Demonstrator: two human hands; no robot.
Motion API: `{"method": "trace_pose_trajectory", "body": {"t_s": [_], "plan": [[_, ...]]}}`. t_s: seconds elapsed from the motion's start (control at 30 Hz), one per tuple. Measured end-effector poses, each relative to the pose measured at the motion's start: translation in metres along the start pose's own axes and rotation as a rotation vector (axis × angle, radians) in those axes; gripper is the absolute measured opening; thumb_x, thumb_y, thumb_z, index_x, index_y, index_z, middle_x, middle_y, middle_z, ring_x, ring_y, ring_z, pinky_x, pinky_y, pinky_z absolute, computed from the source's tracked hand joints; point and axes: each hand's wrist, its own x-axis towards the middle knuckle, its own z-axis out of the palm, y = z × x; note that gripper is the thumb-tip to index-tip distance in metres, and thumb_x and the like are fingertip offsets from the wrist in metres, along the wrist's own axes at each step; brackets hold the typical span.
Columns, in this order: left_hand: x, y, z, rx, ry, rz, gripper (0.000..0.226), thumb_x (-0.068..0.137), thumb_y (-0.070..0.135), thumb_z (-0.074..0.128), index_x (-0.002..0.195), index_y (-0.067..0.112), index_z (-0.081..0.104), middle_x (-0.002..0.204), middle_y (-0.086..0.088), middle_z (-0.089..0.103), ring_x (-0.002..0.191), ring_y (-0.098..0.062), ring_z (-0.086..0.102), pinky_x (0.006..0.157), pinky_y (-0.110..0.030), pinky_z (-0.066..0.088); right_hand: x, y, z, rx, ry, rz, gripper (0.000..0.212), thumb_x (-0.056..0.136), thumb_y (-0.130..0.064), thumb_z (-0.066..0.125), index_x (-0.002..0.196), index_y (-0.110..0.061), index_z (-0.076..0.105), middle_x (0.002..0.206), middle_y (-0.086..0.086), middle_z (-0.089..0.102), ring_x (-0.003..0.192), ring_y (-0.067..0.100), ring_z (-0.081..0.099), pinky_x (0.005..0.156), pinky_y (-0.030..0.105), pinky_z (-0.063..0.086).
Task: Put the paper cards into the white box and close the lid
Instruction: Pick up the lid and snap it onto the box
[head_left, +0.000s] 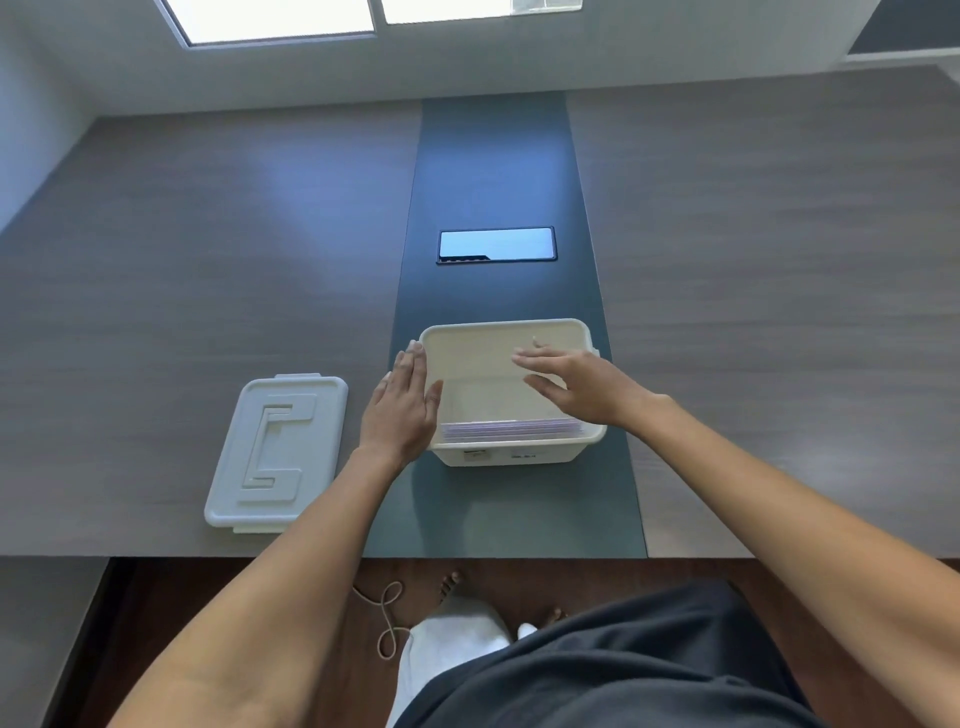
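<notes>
A: The smooth white rectangular plastic box (511, 441) is sitting open on the dark matte strip of the wood-grain table (753, 260). Contents?

B: Thin pale paper cards (509, 430) are standing on edge against its near wall. The white embossed plastic lid (278, 452) is lying flat to the left, apart from it.

A: Hands?

B: The left hand (402, 410) is pressing flat against the box's left wall, fingers together, clasping nothing. The right hand (576, 387) is hovering over the box, fingers spread, empty.

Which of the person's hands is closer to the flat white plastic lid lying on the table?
Left. The left hand rests against the open white box on the side facing the flat white plastic lid; the right hand hovers over the box.
</notes>
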Motion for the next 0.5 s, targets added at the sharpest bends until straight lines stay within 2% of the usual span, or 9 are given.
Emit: {"method": "trace_pose_trajectory", "body": {"t_s": [0.1,0.17,0.37,0.5], "plan": [[0.001,0.0,-0.007,0.104,-0.041,0.018,0.07,0.102,0.052,0.016,0.158,0.013,-0.002,0.167,0.0,-0.003,0.153,-0.014,-0.005,0.124,-0.034,0.003,0.007,0.009,0.007,-0.241,0.026,-0.035,0.052,0.103,-0.04,0.04,0.153,-0.025,0.033,0.163,-0.003,0.021,0.153,0.018,0.011,0.122,0.041,0.014],[0.001,-0.001,-0.011,0.165,-0.052,0.027,0.074,0.1,0.057,0.015,0.157,0.015,-0.005,0.166,0.0,-0.008,0.153,-0.014,-0.01,0.124,-0.035,-0.001,0.012,0.013,0.009,-0.328,0.018,-0.024,0.057,0.103,-0.046,0.033,0.156,-0.026,0.023,0.166,-0.001,0.008,0.154,0.021,0.002,0.123,0.044,0.008],[-0.01,-0.013,-0.023,0.213,-0.027,-0.007,0.078,0.093,0.067,0.006,0.157,0.025,-0.008,0.166,0.002,-0.011,0.152,-0.015,-0.013,0.124,-0.039,0.001,0.038,0.011,0.011,-0.42,-0.007,0.039,0.064,0.102,-0.053,0.026,0.158,-0.03,0.004,0.166,0.001,-0.008,0.152,0.023,-0.012,0.124,0.047,-0.003],[-0.025,-0.036,-0.035,0.213,0.031,-0.081,0.077,0.092,0.068,0.004,0.157,0.028,-0.009,0.166,0.001,-0.009,0.153,-0.017,-0.01,0.124,-0.043,0.0,0.062,0.0,0.014,-0.419,-0.061,0.054,0.066,0.102,-0.055,0.024,0.157,-0.031,-0.002,0.165,0.0,-0.011,0.151,0.022,-0.016,0.122,0.044,-0.008]]}}
